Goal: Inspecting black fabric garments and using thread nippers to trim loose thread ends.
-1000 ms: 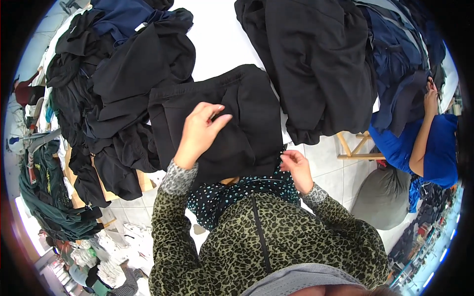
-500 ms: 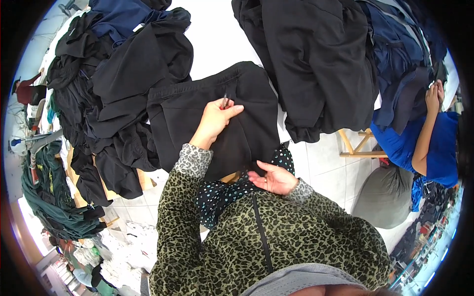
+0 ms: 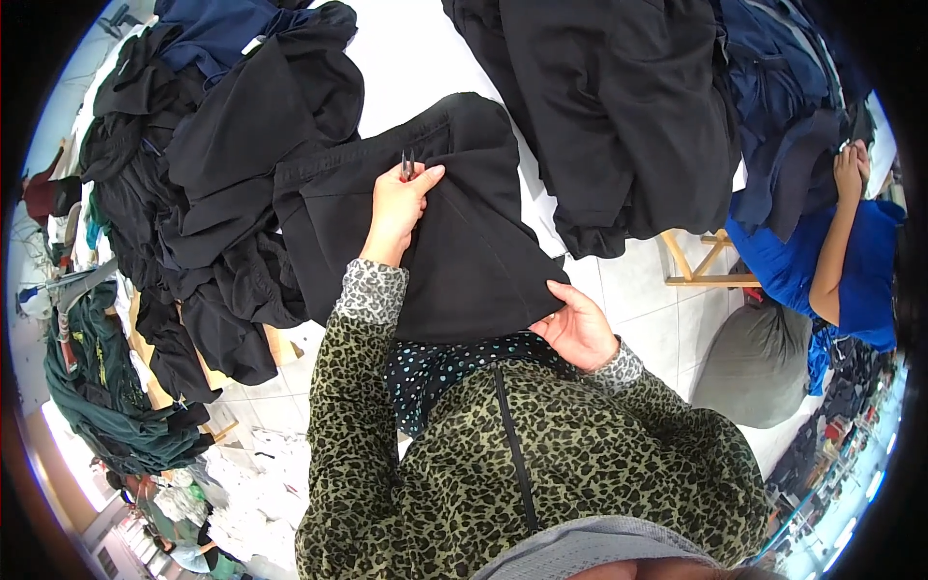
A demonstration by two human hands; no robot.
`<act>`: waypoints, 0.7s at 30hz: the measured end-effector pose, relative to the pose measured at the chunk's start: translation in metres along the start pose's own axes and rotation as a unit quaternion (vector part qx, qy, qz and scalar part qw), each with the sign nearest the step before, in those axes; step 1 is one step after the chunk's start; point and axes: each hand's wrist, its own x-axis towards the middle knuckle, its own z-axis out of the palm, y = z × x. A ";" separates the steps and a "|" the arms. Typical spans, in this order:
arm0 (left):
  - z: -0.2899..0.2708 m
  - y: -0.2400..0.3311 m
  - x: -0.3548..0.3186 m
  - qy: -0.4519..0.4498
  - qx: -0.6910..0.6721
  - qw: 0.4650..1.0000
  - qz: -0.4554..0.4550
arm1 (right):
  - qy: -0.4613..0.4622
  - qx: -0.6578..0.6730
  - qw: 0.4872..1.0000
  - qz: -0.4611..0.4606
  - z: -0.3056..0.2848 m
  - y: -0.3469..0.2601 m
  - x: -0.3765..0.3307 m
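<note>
A black garment (image 3: 464, 261) with a gathered waistband lies over the front of the white table and hangs toward my lap. My left hand (image 3: 394, 211) is closed on a small pair of thread snips (image 3: 408, 166), whose two metal points stick up past the fingers. That hand rests on the garment below its waistband, with the thumb pointing right. At the garment's lower right corner, my right hand (image 3: 580, 329) pinches the edge between thumb and fingers. The cloth is spread fairly flat between both hands, with a fold running from the left thumb.
Heaped black garments (image 3: 261, 145) cover the left of the white table (image 3: 416, 58). A black stack (image 3: 619, 116) lies at the right, beside navy clothes (image 3: 783, 116). Another person in a blue top (image 3: 865, 280) works at far right, near a grey sack (image 3: 754, 367).
My right hand has moved right and now grips the garment's lower corner, pulling it out wide. My left hand, with the snips, has shifted slightly up and left.
</note>
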 end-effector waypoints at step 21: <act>0.016 -0.025 -0.147 -0.160 0.179 0.933 0.268 | 0.003 -0.098 0.986 -0.135 0.008 0.006 0.005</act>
